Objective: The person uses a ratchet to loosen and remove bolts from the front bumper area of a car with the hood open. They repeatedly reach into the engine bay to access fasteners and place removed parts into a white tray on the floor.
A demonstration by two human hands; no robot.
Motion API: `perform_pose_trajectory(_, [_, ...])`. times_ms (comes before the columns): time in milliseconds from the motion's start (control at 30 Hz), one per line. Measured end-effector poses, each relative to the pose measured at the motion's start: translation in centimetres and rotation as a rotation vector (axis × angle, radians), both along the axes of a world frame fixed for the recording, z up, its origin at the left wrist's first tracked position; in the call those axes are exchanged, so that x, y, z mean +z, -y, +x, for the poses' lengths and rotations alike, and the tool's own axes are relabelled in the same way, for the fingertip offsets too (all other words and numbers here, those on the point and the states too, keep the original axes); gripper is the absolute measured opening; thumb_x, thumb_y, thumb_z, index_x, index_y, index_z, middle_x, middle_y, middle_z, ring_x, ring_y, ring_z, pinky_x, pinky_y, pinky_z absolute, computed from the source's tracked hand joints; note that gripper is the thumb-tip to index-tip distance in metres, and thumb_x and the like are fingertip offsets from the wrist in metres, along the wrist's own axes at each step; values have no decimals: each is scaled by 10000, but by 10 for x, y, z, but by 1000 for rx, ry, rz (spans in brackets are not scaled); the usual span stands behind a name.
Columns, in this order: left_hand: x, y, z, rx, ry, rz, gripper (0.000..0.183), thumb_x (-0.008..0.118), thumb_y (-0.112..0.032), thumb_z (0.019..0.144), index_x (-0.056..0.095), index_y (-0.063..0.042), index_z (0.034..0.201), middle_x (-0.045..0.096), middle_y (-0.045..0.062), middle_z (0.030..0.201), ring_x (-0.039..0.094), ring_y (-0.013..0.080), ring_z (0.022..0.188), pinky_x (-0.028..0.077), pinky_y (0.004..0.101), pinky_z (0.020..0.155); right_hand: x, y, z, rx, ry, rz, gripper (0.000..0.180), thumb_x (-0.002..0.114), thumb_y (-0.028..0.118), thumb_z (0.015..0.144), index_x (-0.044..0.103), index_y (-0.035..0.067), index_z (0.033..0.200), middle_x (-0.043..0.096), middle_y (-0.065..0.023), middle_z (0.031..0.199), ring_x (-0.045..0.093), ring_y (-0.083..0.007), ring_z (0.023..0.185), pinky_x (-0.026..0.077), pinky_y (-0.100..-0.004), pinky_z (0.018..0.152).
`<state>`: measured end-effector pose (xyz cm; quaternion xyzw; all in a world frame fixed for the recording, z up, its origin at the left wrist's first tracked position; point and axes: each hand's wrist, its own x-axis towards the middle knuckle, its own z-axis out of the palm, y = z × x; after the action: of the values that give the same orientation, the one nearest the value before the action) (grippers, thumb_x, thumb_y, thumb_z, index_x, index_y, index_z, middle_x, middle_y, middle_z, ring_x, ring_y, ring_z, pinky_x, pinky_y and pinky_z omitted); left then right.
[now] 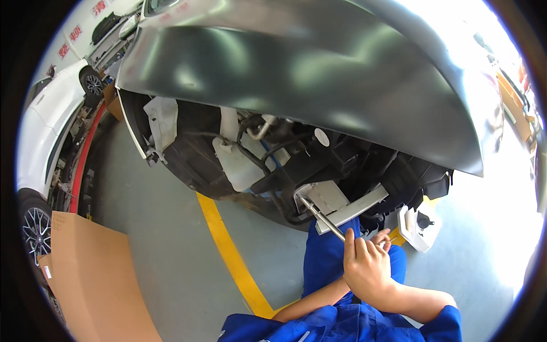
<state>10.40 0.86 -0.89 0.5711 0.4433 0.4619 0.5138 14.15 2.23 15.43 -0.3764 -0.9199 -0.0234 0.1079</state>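
Observation:
My right hand (367, 263) is closed around the near end of a long metal socket extension bar (327, 222). The bar's far end meets a silver metal bracket (327, 196) at the front of a car with its front bumper cover off. My left hand (381, 238) lies behind the right one, mostly hidden; only some curled fingers show, and its grip cannot be made out. A silver crash beam (357, 208) runs just above my knees. The dark hood (299, 77) overhangs white plastic reservoirs (239, 160), hoses and black housings.
A white plastic tank with a black cap (423, 222) is on the floor at the right. Cardboard (98, 273) lies at lower left, near a white car (55, 115) and a red rail (87, 154). Yellow lines (230, 248) mark the grey floor.

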Motion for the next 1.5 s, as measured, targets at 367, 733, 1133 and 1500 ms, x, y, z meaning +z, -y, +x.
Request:
perform_pose_trajectory(367, [-5, 34, -33, -13, -46, -58, 309, 606, -226, 994, 630, 20, 1180, 700, 229, 1112, 682, 386, 1040, 530, 460, 917, -21, 11, -19, -41, -484, -97, 373, 778, 52, 789, 700, -69, 1133, 598, -123, 684, 600, -276, 542, 476, -374, 501])
perform_pose_trajectory(733, [4, 65, -72, -69, -158, -146, 267, 591, -198, 985, 646, 14, 1137, 701, 243, 1082, 680, 434, 1021, 542, 489, 880, 3, 0, -13, -201, -787, -693, 280, 749, 55, 872, 723, -67, 1122, 698, -178, 748, 685, -314, 586, 544, -351, 565])
perform_pose_trajectory(1133, [42, 80, -116, -261, -554, -411, 312, 603, -349, 998, 640, -63, 879, 701, 232, 831, 699, 460, 848, 556, 540, 720, 15, -13, -5, -391, -892, -1142, 238, 718, 69, 931, 730, -8, 1155, 670, -132, 718, 646, -208, 604, 506, -306, 568])
perform_pose_trajectory(1500, [25, 12, -85, -268, -220, -125, 304, 708, -320, 962, 696, -21, 1012, 721, 239, 869, 720, 416, 805, 548, 443, 661, 2, 21, -19, -253, -198, -203, 411, 605, 246, 1005, 616, -26, 1313, 665, -90, 895, 701, -245, 817, 550, -375, 707])
